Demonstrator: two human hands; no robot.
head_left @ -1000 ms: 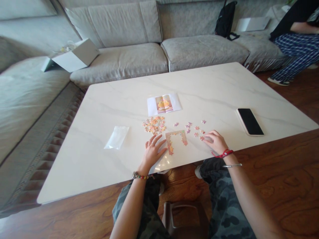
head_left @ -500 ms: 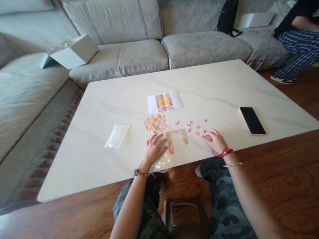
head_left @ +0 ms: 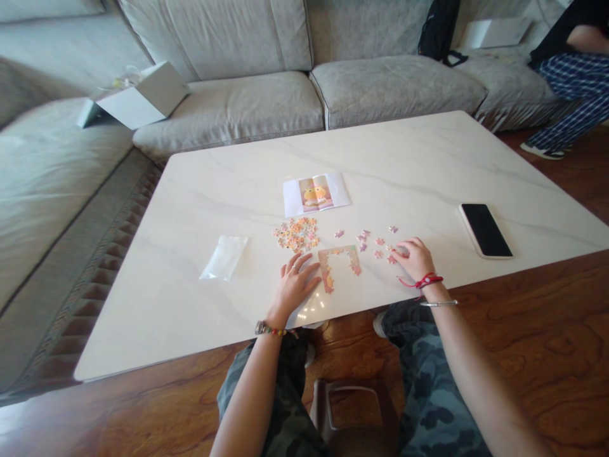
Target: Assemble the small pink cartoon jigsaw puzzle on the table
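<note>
My left hand point(head_left: 298, 282) lies on the table with its fingers spread. Its fingertips rest at the left side of a partly joined jigsaw puzzle point(head_left: 325, 270), whose frame-like strip runs down the left, along the top and partway down the right. My right hand point(head_left: 417, 259) is closed in a pinch just right of several loose pinkish puzzle pieces point(head_left: 379, 254); what lies between the fingertips is too small to make out. Above my left hand is a heap of puzzle pieces point(head_left: 295, 235). A creased picture sheet point(head_left: 318, 193) with yellow figures lies behind the heap.
A clear plastic bag point(head_left: 224, 258) lies left on the white marbled table point(head_left: 214, 190). A phone point(head_left: 486, 230) lies at the right. Beyond stands a grey sofa point(head_left: 247, 105) with a white box point(head_left: 155, 95) and a black backpack point(head_left: 438, 32). Another person point(head_left: 573, 79) sits far right.
My right hand has drawn slightly right and up, away from the loose pieces. My left hand stays by the puzzle, and the view has shifted a little.
</note>
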